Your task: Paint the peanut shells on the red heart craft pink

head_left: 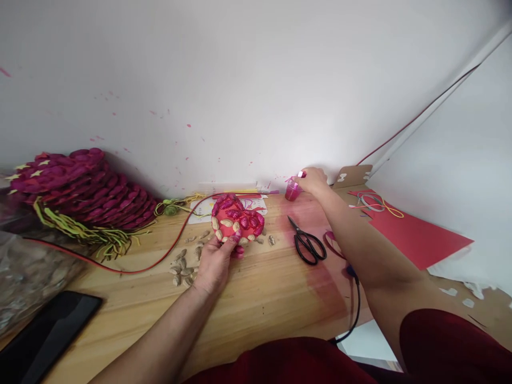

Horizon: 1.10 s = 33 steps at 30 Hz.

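Note:
My left hand grips the lower edge of a rounded red board, thumb on top, fingertips stained pink. Peanuts cover part of the board; those along the top and right are coated shiny magenta, while the lower ones are plain tan. At the back of the table, my right hand is closed at the rim of a clear plastic cup of magenta paint. A small whitish piece shows by its fingertips, but I cannot make out what it is. Black-handled scissors lie between the hands.
Loose peanuts lie left of the board. A stack of magenta peanut-covered pieces with yellow-green tassels leans against the wall. A phone, plastic bag, red cord, red paper and cardboard surround the work.

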Each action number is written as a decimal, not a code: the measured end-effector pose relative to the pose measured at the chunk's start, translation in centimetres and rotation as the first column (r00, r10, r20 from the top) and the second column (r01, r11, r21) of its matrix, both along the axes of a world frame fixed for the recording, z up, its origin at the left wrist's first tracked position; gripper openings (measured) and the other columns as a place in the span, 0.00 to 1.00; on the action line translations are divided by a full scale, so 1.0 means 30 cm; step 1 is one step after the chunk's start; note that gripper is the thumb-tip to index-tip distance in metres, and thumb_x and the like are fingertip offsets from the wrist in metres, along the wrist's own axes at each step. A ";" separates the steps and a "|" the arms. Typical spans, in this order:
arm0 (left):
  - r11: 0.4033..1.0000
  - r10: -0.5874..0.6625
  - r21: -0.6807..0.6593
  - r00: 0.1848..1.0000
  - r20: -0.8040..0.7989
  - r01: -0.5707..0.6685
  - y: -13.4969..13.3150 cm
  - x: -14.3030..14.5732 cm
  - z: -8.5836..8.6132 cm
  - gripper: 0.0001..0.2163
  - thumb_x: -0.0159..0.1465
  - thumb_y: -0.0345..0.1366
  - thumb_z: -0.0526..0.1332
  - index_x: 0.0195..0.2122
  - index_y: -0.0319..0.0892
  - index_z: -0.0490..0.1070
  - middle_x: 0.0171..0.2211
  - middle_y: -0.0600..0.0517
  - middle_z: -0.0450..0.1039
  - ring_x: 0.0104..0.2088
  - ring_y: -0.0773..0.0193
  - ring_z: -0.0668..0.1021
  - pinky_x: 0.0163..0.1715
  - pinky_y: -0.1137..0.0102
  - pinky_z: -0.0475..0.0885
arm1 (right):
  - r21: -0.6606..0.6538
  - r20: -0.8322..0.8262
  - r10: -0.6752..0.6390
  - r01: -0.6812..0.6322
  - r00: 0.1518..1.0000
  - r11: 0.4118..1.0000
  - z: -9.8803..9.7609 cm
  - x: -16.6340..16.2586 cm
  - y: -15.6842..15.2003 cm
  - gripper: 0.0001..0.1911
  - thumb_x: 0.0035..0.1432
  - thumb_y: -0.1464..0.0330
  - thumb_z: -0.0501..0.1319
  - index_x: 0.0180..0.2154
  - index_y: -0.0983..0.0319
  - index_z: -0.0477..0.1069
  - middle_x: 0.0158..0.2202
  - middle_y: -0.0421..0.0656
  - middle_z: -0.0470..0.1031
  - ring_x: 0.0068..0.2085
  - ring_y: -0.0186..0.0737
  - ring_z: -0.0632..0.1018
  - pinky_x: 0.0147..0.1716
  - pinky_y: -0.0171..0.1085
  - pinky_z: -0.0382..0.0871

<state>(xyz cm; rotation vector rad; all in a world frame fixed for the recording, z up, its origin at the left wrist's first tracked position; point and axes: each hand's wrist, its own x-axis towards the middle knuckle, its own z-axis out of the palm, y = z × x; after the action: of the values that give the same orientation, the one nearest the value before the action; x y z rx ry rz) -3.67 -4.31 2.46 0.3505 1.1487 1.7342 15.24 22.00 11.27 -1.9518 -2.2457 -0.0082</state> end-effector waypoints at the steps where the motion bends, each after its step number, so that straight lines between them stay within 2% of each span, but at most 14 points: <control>1: 1.000 0.005 0.002 1.000 -0.004 -0.005 0.001 0.000 -0.001 0.23 0.37 0.44 0.82 0.29 0.38 0.77 0.22 0.53 0.77 0.18 0.69 0.73 0.18 0.74 0.69 | 0.004 -0.005 0.005 -0.004 1.000 1.000 0.002 0.002 -0.004 0.16 0.61 0.55 0.64 0.38 0.59 0.82 0.44 0.52 0.83 0.54 0.57 0.76 0.46 0.44 0.67; 7: 1.000 0.012 0.024 1.000 -0.025 -0.012 0.003 -0.002 0.002 0.23 0.37 0.45 0.81 0.27 0.38 0.75 0.22 0.54 0.75 0.18 0.70 0.73 0.14 0.77 0.61 | 0.065 -0.047 0.022 -0.019 0.999 0.998 0.006 0.015 -0.017 0.16 0.63 0.56 0.62 0.39 0.60 0.81 0.43 0.51 0.83 0.47 0.52 0.79 0.41 0.42 0.65; 13: 1.000 -0.001 0.015 1.000 0.006 0.001 -0.002 -0.003 0.017 0.23 0.37 0.42 0.82 0.28 0.38 0.74 0.23 0.54 0.76 0.18 0.70 0.74 0.12 0.78 0.55 | 0.128 -0.097 0.047 -0.035 0.994 0.991 0.006 0.033 -0.032 0.14 0.64 0.58 0.62 0.38 0.61 0.79 0.41 0.51 0.82 0.42 0.50 0.78 0.41 0.42 0.64; 16: 1.000 -0.009 0.015 0.999 0.036 0.009 -0.004 -0.005 0.026 0.23 0.38 0.41 0.81 0.31 0.38 0.75 0.26 0.53 0.78 0.19 0.69 0.76 0.12 0.78 0.52 | 0.239 -0.218 0.061 -0.007 0.974 0.971 0.018 0.053 -0.058 0.13 0.66 0.59 0.59 0.39 0.62 0.76 0.40 0.50 0.81 0.41 0.47 0.77 0.42 0.42 0.65; 18: 1.000 -0.013 0.024 0.999 0.053 0.012 -0.003 -0.006 0.030 0.23 0.38 0.40 0.81 0.32 0.38 0.76 0.27 0.53 0.79 0.19 0.69 0.77 0.11 0.79 0.52 | 0.336 -0.447 0.107 0.055 0.888 0.940 0.021 0.068 -0.099 0.13 0.66 0.58 0.59 0.38 0.61 0.74 0.36 0.47 0.80 0.38 0.44 0.77 0.41 0.41 0.67; 20: 0.999 -0.009 0.035 0.997 0.076 0.006 -0.001 -0.006 0.031 0.23 0.38 0.39 0.81 0.32 0.38 0.76 0.27 0.53 0.80 0.19 0.69 0.77 0.11 0.79 0.53 | 0.333 -0.674 0.185 0.071 0.715 0.940 0.010 0.077 -0.168 0.14 0.66 0.56 0.59 0.36 0.60 0.72 0.29 0.42 0.76 0.32 0.41 0.75 0.37 0.40 0.68; 21: 0.999 -0.006 0.039 0.996 0.090 0.003 0.001 -0.007 0.031 0.22 0.38 0.38 0.81 0.31 0.38 0.76 0.26 0.53 0.79 0.19 0.69 0.77 0.12 0.79 0.55 | 0.304 -0.759 0.217 0.039 0.613 0.952 -0.003 0.079 -0.213 0.15 0.65 0.54 0.59 0.35 0.59 0.71 0.26 0.39 0.74 0.30 0.39 0.74 0.34 0.39 0.68; 23: 0.999 -0.005 0.041 0.992 0.123 -0.001 0.002 -0.007 0.030 0.21 0.38 0.37 0.81 0.29 0.38 0.76 0.24 0.53 0.79 0.19 0.69 0.77 0.14 0.79 0.62 | 0.293 -0.860 0.282 -0.042 0.426 0.955 -0.039 0.074 -0.317 0.19 0.63 0.50 0.62 0.32 0.58 0.70 0.23 0.36 0.69 0.26 0.36 0.71 0.30 0.37 0.66; 25: 0.999 -0.013 0.043 0.988 0.154 0.007 0.002 -0.008 0.030 0.19 0.41 0.37 0.81 0.29 0.37 0.76 0.23 0.53 0.78 0.19 0.69 0.77 0.18 0.77 0.69 | 0.263 -0.932 0.278 -0.093 0.234 0.960 -0.081 0.061 -0.428 0.21 0.58 0.48 0.66 0.30 0.58 0.69 0.22 0.35 0.67 0.25 0.34 0.69 0.28 0.35 0.65; 27: 0.999 -0.020 0.051 0.984 0.174 0.012 0.000 -0.008 0.033 0.18 0.44 0.38 0.81 0.29 0.37 0.76 0.23 0.52 0.79 0.20 0.68 0.78 0.21 0.75 0.73 | 0.199 -0.969 0.217 -0.150 0.115 0.968 -0.116 0.045 -0.528 0.22 0.55 0.47 0.69 0.33 0.58 0.70 0.23 0.35 0.68 0.25 0.33 0.68 0.25 0.34 0.64; 29: 0.998 -0.027 0.055 0.982 0.186 0.017 -0.003 -0.007 0.039 0.18 0.46 0.40 0.80 0.30 0.37 0.76 0.23 0.52 0.79 0.21 0.67 0.79 0.21 0.74 0.74 | 0.155 -0.983 0.171 -0.194 0.067 0.969 -0.135 0.031 -0.607 0.22 0.55 0.48 0.70 0.35 0.58 0.71 0.25 0.35 0.70 0.26 0.33 0.70 0.26 0.34 0.66; 30: 0.999 -0.030 0.050 0.982 0.187 0.021 -0.005 -0.006 0.042 0.18 0.46 0.40 0.80 0.30 0.38 0.76 0.23 0.52 0.78 0.21 0.67 0.79 0.20 0.74 0.74 | 0.143 -0.984 0.163 -0.216 0.075 0.966 -0.137 0.025 -0.638 0.21 0.56 0.48 0.70 0.36 0.57 0.72 0.26 0.35 0.71 0.26 0.33 0.70 0.26 0.34 0.66; 33: 0.999 -0.048 0.021 0.985 0.167 0.045 -0.011 -0.001 0.048 0.18 0.46 0.39 0.80 0.30 0.38 0.75 0.22 0.55 0.76 0.19 0.69 0.77 0.15 0.78 0.67 | 0.114 -0.973 0.163 -0.273 0.164 0.955 -0.125 0.013 -0.703 0.17 0.59 0.51 0.68 0.37 0.57 0.71 0.27 0.36 0.71 0.26 0.33 0.70 0.23 0.33 0.64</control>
<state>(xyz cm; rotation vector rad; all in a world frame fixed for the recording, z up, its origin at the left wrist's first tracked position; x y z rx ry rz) -3.71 -4.63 3.90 0.2349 0.9970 1.6993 15.65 0.90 7.51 -0.9532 -1.4792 1.0954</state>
